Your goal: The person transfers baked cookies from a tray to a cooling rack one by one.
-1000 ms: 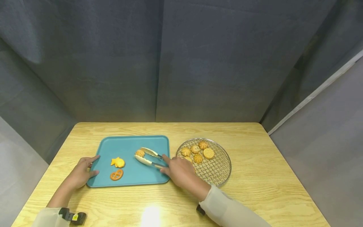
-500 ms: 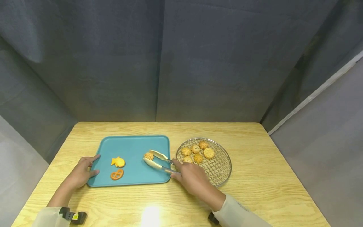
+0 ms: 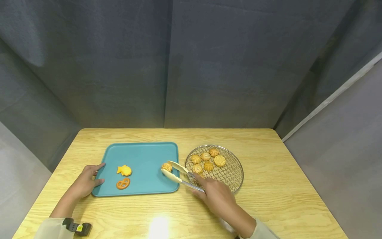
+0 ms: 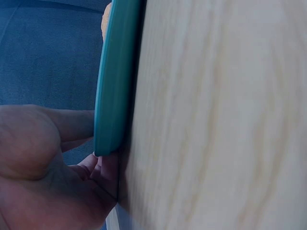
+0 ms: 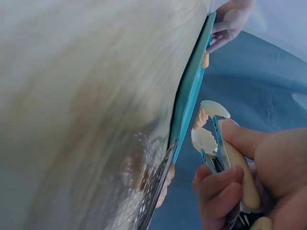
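My right hand [image 3: 219, 196] grips metal tongs [image 5: 235, 167] with cream-coloured tips. Between those tips a swirled round cookie [image 3: 166, 167] is held over the right part of the blue-green tray [image 3: 143, 152]; the right wrist view shows a gap between the tips and the tray. On the left, my left hand [image 3: 85, 182] holds the tray's left edge between thumb and fingers, some fingers low at the rim in the left wrist view. A fish-shaped cracker [image 3: 124, 170] and a pretzel [image 3: 123, 183] lie on the tray near that hand.
A round wire rack [image 3: 235, 172] with several cookies stands right of the tray, partly under my right hand. One of them is a round dotted biscuit [image 3: 220, 161]. The wooden table [image 3: 268, 186] ends at grey curtains [image 3: 223, 66] behind.
My right hand has moved right and slightly toward me, carrying the cookie in the tongs from the tray's middle toward its right edge. The left hand and tray have stayed put.
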